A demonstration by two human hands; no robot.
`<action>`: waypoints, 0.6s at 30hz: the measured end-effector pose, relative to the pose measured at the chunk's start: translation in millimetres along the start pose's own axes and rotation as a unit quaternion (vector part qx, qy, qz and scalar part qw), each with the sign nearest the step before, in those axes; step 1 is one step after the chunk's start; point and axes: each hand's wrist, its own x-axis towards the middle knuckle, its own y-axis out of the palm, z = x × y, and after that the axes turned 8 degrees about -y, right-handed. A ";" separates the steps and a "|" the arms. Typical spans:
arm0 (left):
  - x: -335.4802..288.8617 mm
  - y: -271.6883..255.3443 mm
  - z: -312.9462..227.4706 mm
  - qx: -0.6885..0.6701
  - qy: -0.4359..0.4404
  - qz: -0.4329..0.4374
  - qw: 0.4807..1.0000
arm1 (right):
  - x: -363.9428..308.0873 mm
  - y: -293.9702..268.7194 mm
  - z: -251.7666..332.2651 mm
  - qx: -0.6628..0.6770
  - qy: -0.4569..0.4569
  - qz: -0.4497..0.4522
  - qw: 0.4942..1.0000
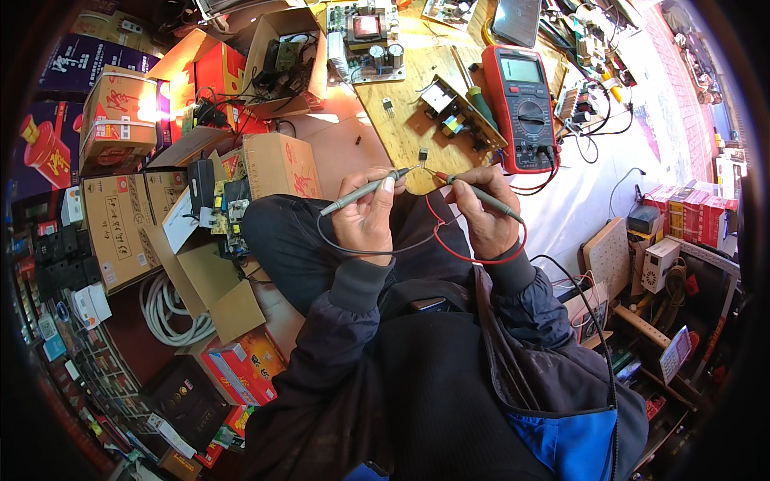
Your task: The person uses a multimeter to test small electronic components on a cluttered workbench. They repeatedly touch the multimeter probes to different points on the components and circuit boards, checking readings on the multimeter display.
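1. Gray test probe (pixel 358 193) is pinched between thumb and fingers of the left hand (pixel 367 215), its tip angled right.
2. Second gray probe (pixel 499 204), trailing a red lead (pixel 481 261), is grasped in the right hand (pixel 488 218), tip angled left.
3. Three-legged transistor (pixel 423 154) sits at the tips, toward the wooden tabletop's (pixel 375 120) near end; whether metal touches cannot be told.
4. Red multimeter (pixel 527 108) lies far right, beside a circuit board (pixel 454 126).
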 end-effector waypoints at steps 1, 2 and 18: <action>0.0 -0.1 0.1 -0.001 0.001 0.001 1.000 | -0.4 0.2 0.0 0.012 0.007 -0.003 1.000; 0.1 -0.2 0.3 -0.001 0.002 0.002 1.000 | -0.3 -0.1 -0.1 0.007 0.006 -0.005 1.000; 0.2 -1.8 0.4 0.000 0.004 0.007 1.000 | 4.4 2.9 0.5 0.017 -0.004 -0.024 1.000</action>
